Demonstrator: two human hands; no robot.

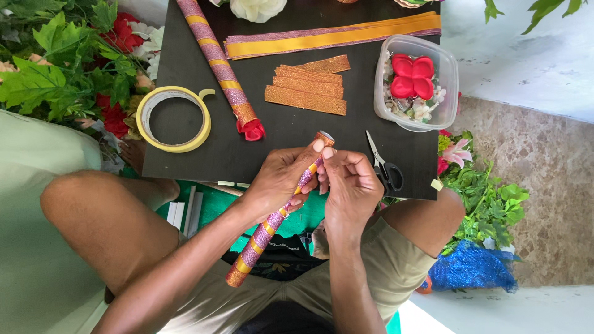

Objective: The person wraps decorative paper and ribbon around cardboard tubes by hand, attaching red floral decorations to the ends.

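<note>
Both hands meet at the top of a pink-and-gold wrapped stick (272, 216): the left hand (278, 179) holds it tilted, the right hand (349, 185) pinches near its tip. On the black board (185, 62) lie a tape roll (174, 119), scissors (383, 164) and orange glitter strips (309, 85).

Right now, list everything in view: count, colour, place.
wrapped stick: one, pink glitter with gold bands, held in both hands
second wrapped stick: one, same colours, red tip, on black board
tape roll: one, yellow, board's left
glitter strips: several, orange, board centre
long ribbons: a stack, gold and pink, top
plastic tub: one, clear, red flower inside, right
scissors: one, black handles, right
artificial foliage: green with red flowers, left and right
left hand: grips stick
right hand: pinches stick's top
</note>
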